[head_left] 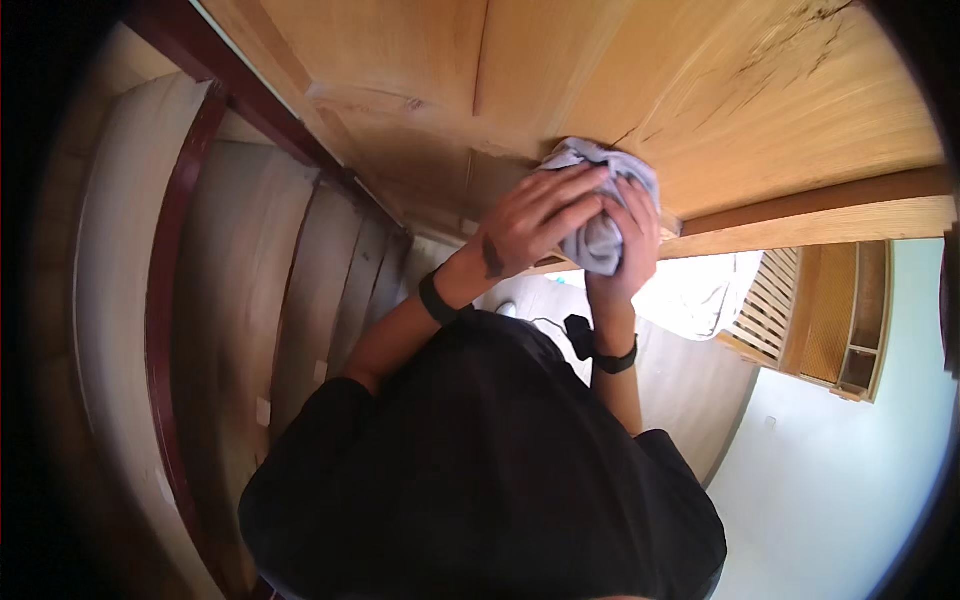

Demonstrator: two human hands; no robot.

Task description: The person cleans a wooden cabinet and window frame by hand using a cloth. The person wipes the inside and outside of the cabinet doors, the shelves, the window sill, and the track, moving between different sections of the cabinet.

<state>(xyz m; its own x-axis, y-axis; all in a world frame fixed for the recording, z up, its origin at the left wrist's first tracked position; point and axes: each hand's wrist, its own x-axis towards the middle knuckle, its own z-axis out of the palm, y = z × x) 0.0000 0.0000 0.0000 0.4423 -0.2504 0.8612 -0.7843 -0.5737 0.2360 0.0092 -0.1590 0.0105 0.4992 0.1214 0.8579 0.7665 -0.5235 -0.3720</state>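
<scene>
Both hands meet on a crumpled grey-lilac cloth [597, 247] at the upper middle of the view. My left hand [527, 220] lies over the cloth's left side, its fingers curled across the top of the folds. On the other side, my right hand [638, 238] grips the cloth with fingers bent over it. Behind the cloth is a wooden panel [400, 50] with dark stains and scratches; the cloth looks close to its lower edge, but whether it touches the wood I cannot tell.
A wooden rail [820, 212] runs along the panel's lower right. Grey-white shelves [240, 230] with dark red edging stand at the left. Further off at the right are a slatted wooden bed frame [770, 290], a white mattress [690, 295] and a pale wall [850, 470].
</scene>
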